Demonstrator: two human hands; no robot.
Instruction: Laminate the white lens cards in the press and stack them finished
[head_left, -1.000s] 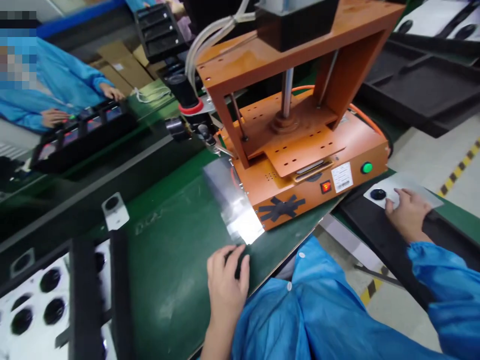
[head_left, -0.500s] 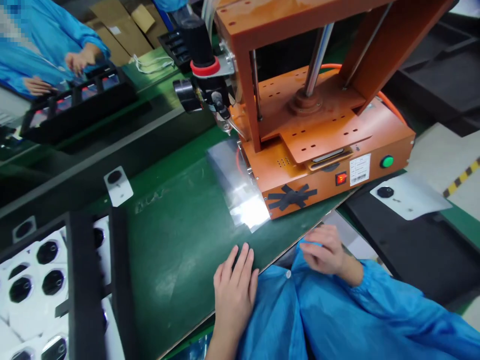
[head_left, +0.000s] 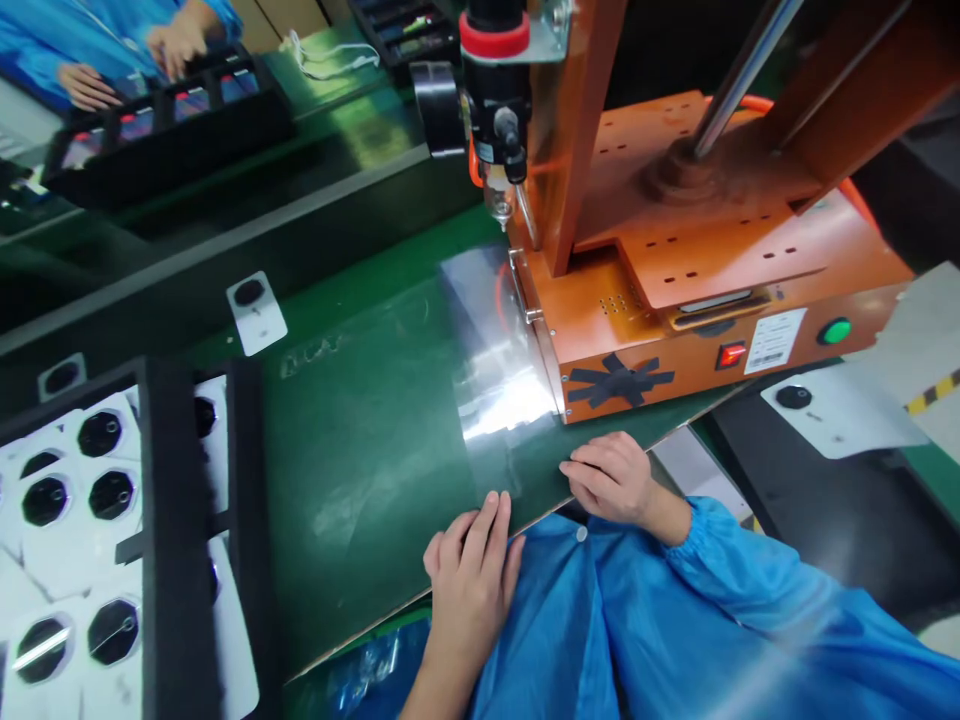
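My left hand (head_left: 472,570) rests on the front edge of the green work surface (head_left: 360,440), fingers spread a little, holding nothing. To its right, my right hand (head_left: 611,480) is at the same edge with fingers curled together; whether anything is between them is too small to tell. A clear plastic sheet (head_left: 502,370) lies beyond my hands, against the left side of an orange press machine (head_left: 750,350) with a lit red switch and a green button.
At the left is a black tray (head_left: 169,540) of white plates with black circles. Single white plates (head_left: 264,325) lie behind it and on a black tray (head_left: 825,500) at the right. Across the bench, a person's hands (head_left: 176,45) are over another black tray (head_left: 172,140).
My right hand has moved left and down onto the surface edge. My left hand stays at the edge, its fingers slightly more bent. The view has shifted, with the machine now further right.
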